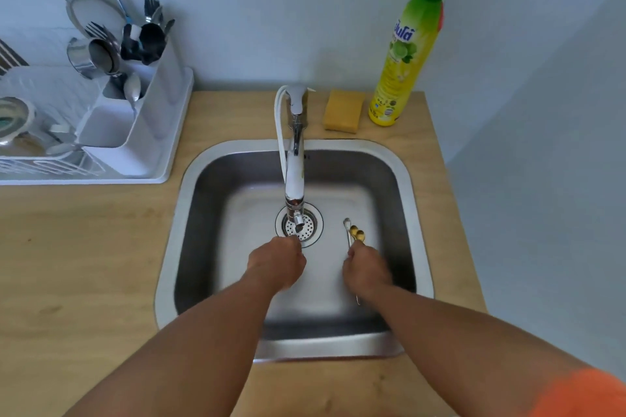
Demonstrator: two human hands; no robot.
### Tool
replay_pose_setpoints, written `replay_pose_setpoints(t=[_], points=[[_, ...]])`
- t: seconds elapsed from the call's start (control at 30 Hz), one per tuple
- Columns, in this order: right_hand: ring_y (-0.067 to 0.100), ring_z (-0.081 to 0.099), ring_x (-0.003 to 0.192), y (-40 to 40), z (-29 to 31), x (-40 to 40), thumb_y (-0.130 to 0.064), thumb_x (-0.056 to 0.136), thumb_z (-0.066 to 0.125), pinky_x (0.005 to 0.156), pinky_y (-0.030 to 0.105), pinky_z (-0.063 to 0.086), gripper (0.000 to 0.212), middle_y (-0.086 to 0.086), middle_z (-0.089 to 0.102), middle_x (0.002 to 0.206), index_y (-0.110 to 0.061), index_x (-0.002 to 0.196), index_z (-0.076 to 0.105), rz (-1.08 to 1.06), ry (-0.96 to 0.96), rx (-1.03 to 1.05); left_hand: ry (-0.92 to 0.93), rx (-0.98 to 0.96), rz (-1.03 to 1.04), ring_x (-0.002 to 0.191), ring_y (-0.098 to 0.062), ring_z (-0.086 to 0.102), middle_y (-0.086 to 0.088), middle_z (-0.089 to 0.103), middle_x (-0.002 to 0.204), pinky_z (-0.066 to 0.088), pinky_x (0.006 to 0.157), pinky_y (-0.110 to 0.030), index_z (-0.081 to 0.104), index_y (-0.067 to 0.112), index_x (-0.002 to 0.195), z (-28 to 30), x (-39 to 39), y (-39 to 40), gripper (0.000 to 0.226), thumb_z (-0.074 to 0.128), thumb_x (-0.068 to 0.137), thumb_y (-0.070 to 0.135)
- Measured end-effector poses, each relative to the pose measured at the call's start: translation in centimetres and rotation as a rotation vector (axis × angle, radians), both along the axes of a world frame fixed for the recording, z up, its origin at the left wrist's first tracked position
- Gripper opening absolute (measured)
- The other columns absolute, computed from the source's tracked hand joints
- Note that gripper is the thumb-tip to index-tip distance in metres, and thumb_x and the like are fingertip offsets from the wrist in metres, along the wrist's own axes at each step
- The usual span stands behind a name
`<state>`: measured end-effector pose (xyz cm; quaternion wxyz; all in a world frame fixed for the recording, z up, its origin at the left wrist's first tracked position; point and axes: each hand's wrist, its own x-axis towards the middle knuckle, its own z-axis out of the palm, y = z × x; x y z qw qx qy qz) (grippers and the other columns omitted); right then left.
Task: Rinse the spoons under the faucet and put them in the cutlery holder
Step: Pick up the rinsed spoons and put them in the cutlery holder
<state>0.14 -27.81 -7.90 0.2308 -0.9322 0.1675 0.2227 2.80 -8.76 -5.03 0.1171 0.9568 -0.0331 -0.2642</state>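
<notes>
**Both hands over the sink, spoons bunched in the right**

The right hand [367, 270] is closed around a small bundle of spoons [354, 234] above the steel sink [411, 179]. Their bowls stick out past the fingers toward the far side: two look gold, one silver, and a handle end pokes out below the wrist. The bundle is held to the right of the drain [310, 225], away from the faucet [294, 159].

The left hand [276, 262] is curled into a loose fist just under the faucet's nozzle, over the near edge of the drain. Motion blur hides its fingertips, so I cannot tell whether it grips a spoon or anything else, and no stream of water can be made out clearly.

On the wooden table [84, 247], to the left of the sink, a white drying rack [142, 176] carries the white cutlery holder [135, 118]. Its far compartments are full of forks, dark utensils and a metal cup; a single silver spoon [132, 90] stands bowl-up in a middle compartment, and the near compartment looks bare.

Behind the sink, to the right of the faucet base, a yellow sponge [342, 110] lies flat just beside an upright bottle of dish soap [404, 57] with a green cap.
</notes>
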Motion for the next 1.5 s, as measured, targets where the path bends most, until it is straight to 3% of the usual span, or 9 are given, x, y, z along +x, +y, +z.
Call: replay_pose_setpoints(t=[0.13, 0.4, 0.63, 0.77, 1.0, 1.2, 1.37, 1.5], points=[[0.036, 0.068, 0.104, -1.1, -0.4, 0.9, -0.022, 0.098, 0.053, 0.082, 0.035, 0.056, 0.026, 0.013, 0.068, 0.115, -0.013, 0.121, 0.062, -0.109, 0.033, -0.010, 0.059, -0.041, -0.033, 0.102, -0.032, 0.066, -0.008, 0.068, 0.118, 0.054, 0.086, -0.040, 0.063, 0.018, 0.116, -1.5, -0.1, -3.8, 0.028, 0.047, 0.099, 0.033], [0.032, 0.070, 0.099, -1.4, -1.0, 2.0, -0.014, 0.097, 0.059, 0.071, 0.033, 0.055, 0.018, 0.012, 0.069, 0.109, -0.011, 0.113, 0.064, -0.152, 0.138, -0.032, 0.133, -0.105, 0.077, 0.098, -0.031, 0.067, -0.013, 0.070, 0.112, 0.053, 0.081, -0.040, 0.066, 0.010, 0.108, -3.9, 1.1, -8.7, 0.038, 0.050, 0.098, 0.042], [0.036, 0.069, 0.105, -1.4, -1.4, 2.4, -0.023, 0.103, 0.055, 0.073, 0.035, 0.052, 0.022, 0.016, 0.069, 0.113, -0.006, 0.111, 0.067, -0.148, 0.147, -0.034, 0.134, -0.041, 0.185, 0.102, -0.031, 0.068, -0.010, 0.070, 0.114, 0.045, 0.073, -0.036, 0.066, 0.014, 0.113, -5.6, 2.2, -10.9, 0.049, 0.057, 0.094, 0.058], [0.035, 0.070, 0.100, -1.5, -1.3, 2.6, -0.018, 0.102, 0.054, 0.073, 0.036, 0.057, 0.017, 0.016, 0.070, 0.109, -0.006, 0.104, 0.066, -0.105, 0.163, -0.055, 0.139, -0.042, 0.204, 0.096, -0.031, 0.069, -0.010, 0.070, 0.108, 0.046, 0.070, -0.035, 0.065, 0.015, 0.104, -5.6, 2.4, -11.0, 0.044, 0.061, 0.092, 0.056], [0.035, 0.069, 0.103, -1.4, -0.7, 2.7, -0.013, 0.101, 0.054, 0.078, 0.041, 0.060, 0.016, 0.015, 0.069, 0.112, -0.007, 0.111, 0.064, -0.038, 0.158, -0.113, 0.171, -0.089, 0.242, 0.070, -0.028, 0.068, -0.006, 0.064, 0.080, 0.049, 0.060, -0.032, 0.053, 0.017, 0.075, -4.8, 2.8, -11.2, 0.025, 0.064, 0.088, 0.036], [0.030, 0.069, 0.098, -0.9, -0.2, 2.7, -0.007, 0.100, 0.054, 0.070, 0.036, 0.057, 0.014, 0.012, 0.069, 0.109, -0.010, 0.109, 0.066, 0.028, 0.168, -0.152, 0.210, -0.065, 0.227, 0.081, -0.029, 0.072, -0.007, 0.067, 0.087, 0.061, 0.074, -0.036, 0.059, 0.014, 0.085, -4.8, 2.2, -10.3, 0.020, 0.067, 0.088, 0.032], [0.031, 0.068, 0.104, -0.6, 0.2, 2.6, -0.009, 0.099, 0.057, 0.075, 0.037, 0.057, 0.018, 0.012, 0.068, 0.113, -0.008, 0.114, 0.066, 0.049, 0.174, -0.144, 0.204, -0.017, 0.224, 0.097, -0.029, 0.070, -0.011, 0.071, 0.107, 0.051, 0.072, -0.032, 0.069, 0.008, 0.107, -4.8, 1.6, -9.4, 0.025, 0.065, 0.091, 0.028], [0.026, 0.068, 0.090, 0.0, 0.3, 1.8, -0.016, 0.098, 0.064, 0.067, 0.031, 0.053, 0.012, 0.010, 0.067, 0.099, -0.008, 0.107, 0.069, 0.036, 0.158, -0.120, 0.146, -0.048, 0.284, 0.082, -0.026, 0.062, -0.011, 0.070, 0.100, 0.050, 0.071, -0.032, 0.063, 0.012, 0.092, -4.4, 0.9, -7.2, 0.018, 0.059, 0.090, 0.030]])
